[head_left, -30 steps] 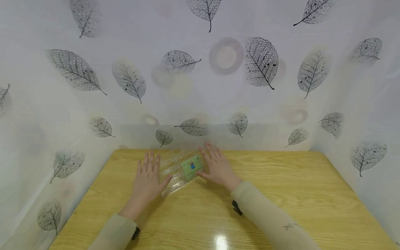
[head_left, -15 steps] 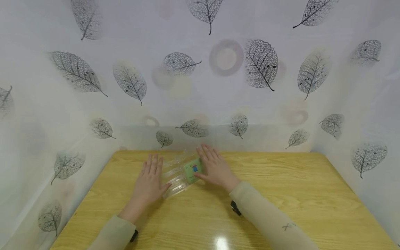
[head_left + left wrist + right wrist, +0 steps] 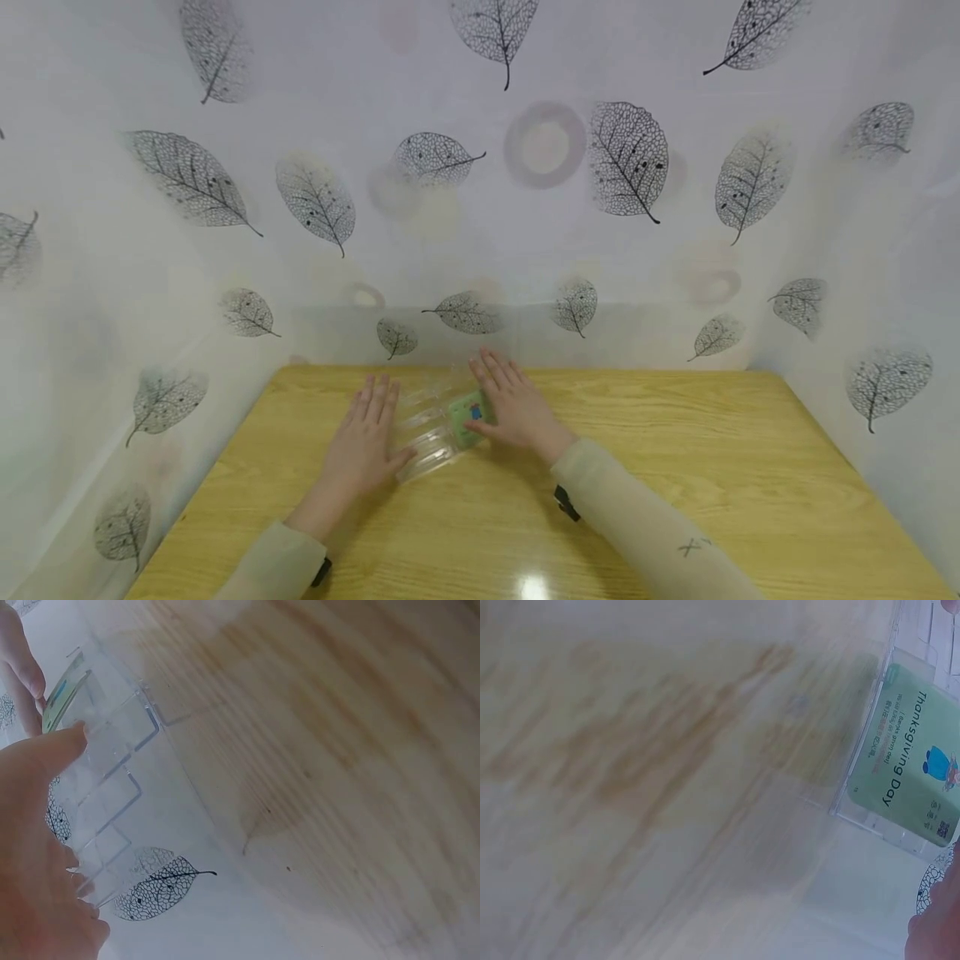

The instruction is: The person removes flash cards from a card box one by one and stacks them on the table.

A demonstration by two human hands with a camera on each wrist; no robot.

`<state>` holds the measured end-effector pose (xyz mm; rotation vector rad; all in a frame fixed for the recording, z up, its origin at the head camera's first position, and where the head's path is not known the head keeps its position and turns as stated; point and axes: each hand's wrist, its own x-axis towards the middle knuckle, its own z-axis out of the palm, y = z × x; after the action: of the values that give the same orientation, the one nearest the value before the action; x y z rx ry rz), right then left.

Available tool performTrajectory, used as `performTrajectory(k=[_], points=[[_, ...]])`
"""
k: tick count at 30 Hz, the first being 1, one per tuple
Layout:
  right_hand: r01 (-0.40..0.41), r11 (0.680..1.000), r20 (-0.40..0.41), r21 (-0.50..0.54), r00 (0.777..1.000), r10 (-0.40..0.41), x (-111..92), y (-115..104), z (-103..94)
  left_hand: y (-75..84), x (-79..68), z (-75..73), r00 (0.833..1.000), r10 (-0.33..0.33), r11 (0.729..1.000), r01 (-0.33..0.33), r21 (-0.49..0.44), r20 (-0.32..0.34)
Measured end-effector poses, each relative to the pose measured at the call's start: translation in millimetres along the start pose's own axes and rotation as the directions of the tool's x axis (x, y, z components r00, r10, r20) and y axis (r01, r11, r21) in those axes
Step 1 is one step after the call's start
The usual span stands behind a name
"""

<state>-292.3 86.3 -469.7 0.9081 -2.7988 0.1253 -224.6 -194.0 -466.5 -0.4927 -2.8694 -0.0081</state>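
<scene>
Running into my head view from the near side: left sleeve and right sleeve, both beige, a dark X-like mark on the right one. Black device under the right cuff; part of another shows at the left. Glare spot on the wood below.

Left hand: released, fingers straight along the left end of a clear plastic holder, thumb over its near left part. Right hand: also released, fingers straight at the holder's right end, thumb over the card; whether that thumb touches, I cannot tell.

Holder sits aslant between the hands, in the far half of the wood-grain tabletop, left of the middle of its far edge. My left wrist view gives it stepped edges. Green "Thanksgiving Day" card lies in its right part; on my right wrist view I read a blue figure and a QR code by one corner.

Beyond the far edge, pale backdrop, printed with dark skeleton leaves and faint rings, rising behind and along both sides.
</scene>
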Motion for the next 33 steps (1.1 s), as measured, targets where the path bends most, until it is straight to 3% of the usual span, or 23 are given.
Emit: performTrajectory(k=[10, 25, 33], points=[[0.006, 1.000, -0.021, 0.027, 1.000, -0.006, -3, 5, 1.4, 8.1, 4.1, 4.1, 0.997, 0.073, 0.997, -0.073, -0.011, -0.036], [-0.021, 0.997, 0.025, -0.075, 0.999, 0.023, -22, 13, -6.8, 23.9, 12.7, 6.5, 0.997, 0.064, 0.998, -0.065, -0.025, -0.038], [0.000, 0.997, -0.006, -0.082, 1.000, 0.000, -32, 14, -13.1, 33.1, 17.2, 5.5, 0.998, 0.051, 0.998, -0.052, -0.030, -0.039]])
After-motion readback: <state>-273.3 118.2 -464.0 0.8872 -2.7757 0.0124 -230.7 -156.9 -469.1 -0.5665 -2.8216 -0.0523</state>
